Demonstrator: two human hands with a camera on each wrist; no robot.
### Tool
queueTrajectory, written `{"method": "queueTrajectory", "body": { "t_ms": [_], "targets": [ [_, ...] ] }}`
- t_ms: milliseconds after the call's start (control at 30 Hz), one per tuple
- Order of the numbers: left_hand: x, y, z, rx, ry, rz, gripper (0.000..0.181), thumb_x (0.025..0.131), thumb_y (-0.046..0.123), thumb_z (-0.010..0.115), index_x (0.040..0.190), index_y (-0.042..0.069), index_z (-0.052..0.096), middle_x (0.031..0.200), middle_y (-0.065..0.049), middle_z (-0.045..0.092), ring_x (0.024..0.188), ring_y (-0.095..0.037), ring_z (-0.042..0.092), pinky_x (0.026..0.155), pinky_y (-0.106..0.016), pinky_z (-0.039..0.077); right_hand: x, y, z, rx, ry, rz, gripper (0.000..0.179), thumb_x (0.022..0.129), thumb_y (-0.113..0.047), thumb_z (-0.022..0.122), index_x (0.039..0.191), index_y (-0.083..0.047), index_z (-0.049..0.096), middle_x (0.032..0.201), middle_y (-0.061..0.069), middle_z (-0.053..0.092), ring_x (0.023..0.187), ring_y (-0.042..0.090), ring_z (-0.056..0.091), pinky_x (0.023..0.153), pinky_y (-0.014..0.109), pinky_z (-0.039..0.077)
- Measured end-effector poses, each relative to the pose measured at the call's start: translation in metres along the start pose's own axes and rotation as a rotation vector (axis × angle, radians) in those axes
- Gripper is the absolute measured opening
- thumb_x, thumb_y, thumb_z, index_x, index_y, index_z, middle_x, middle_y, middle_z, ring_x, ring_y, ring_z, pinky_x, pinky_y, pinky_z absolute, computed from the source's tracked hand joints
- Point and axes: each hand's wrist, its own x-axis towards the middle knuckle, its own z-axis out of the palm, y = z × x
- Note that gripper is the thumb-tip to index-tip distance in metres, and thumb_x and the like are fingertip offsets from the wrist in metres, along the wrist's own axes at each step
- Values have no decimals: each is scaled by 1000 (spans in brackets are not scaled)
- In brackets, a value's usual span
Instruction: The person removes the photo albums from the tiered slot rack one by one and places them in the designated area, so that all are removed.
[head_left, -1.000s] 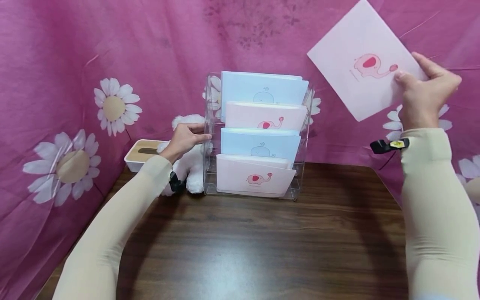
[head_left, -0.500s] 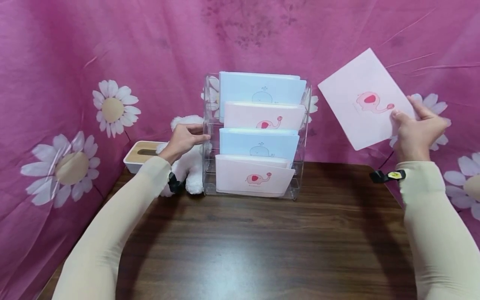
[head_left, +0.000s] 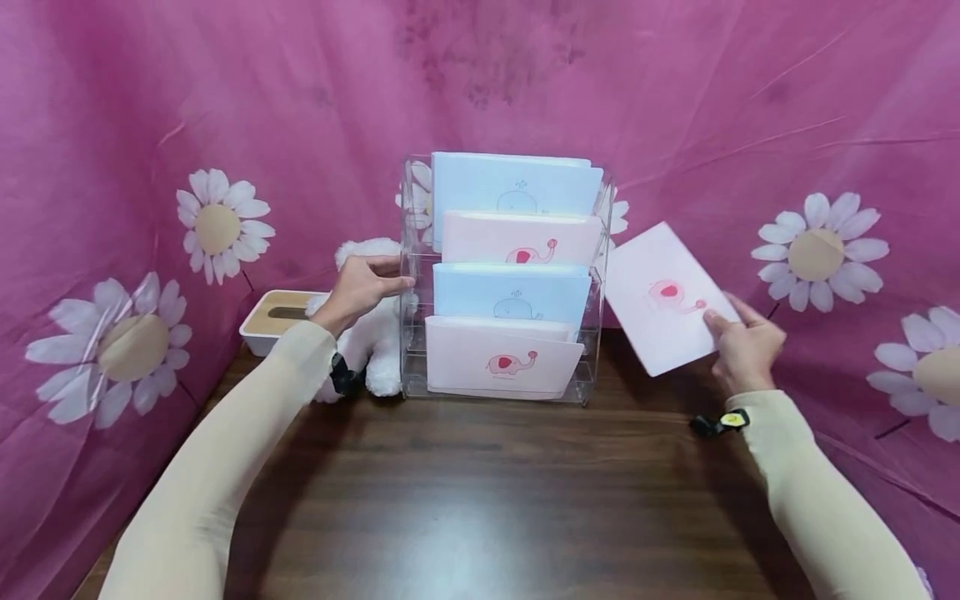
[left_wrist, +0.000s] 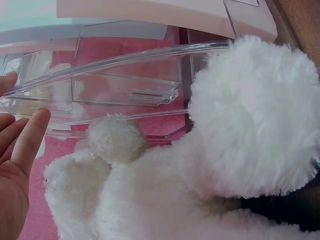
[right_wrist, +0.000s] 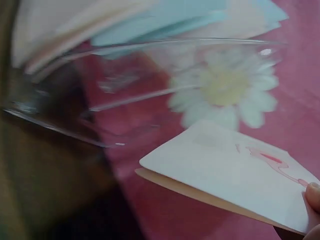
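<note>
A clear plastic tiered rack point(head_left: 411, 367) stands on the table, with pink and pale blue booklets in its tiers. My left hand point(head_left: 358, 290) pinches its left side edge; the left wrist view shows fingers on both sides of that clear edge point(left_wrist: 125, 58). To the right of the rack, my right hand point(head_left: 750, 348) grips a thin pink booklet point(head_left: 660, 304) with a red elephant on its cover, thumb on the front. The booklet is tilted and held above the table. Its two leaves part slightly in the right wrist view, where only the thumb point(right_wrist: 314, 196) and a bit of hand show.
Behind the left forearm, a white plush toy point(head_left: 382, 342) sits against the rack's left side. A white box with a wooden slotted lid point(head_left: 262, 310) is further left. Pink flowered cloth point(head_left: 675, 100) hangs behind and beside the brown wooden table point(head_left: 480, 475).
My right hand has brought the pink booklet down and to the left, closer to the rack's right side. The left hand keeps its hold on the rack. The head view has shifted slightly.
</note>
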Motion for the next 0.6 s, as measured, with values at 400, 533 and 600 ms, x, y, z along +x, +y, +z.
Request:
{"method": "queueTrajectory", "body": {
  "t_ms": [400, 533, 600],
  "targets": [
    [-4, -2, 0, -11, -1, 0, 52, 87, 14, 81, 136, 4, 64, 137, -16, 66, 123, -29, 66, 93, -28, 60, -17, 81, -17, -320, 16, 139, 48, 93, -5, 70, 140, -5, 60, 67, -21, 65, 62, -3, 62, 57, 12, 54],
    [-4, -1, 0, -2, -7, 12, 53, 87, 16, 81, 136, 3, 64, 137, -17, 66, 123, -29, 66, 93, -28, 60, -17, 89, -22, -485, -68, 175, 52, 95, -10, 66, 145, -5, 55, 66, -22, 62, 61, -4, 60, 56, 13, 53],
    [-4, 0, 0, 5, -7, 16, 53, 87, 16, 81, 135, 3, 64, 136, -18, 66, 123, -29, 66, 93, -28, 60, -15, 91, -25, -567, -161, 185, 56, 95, -9, 64, 149, -2, 49, 67, -22, 62, 61, -4, 61, 57, 15, 54]
  ]
}}
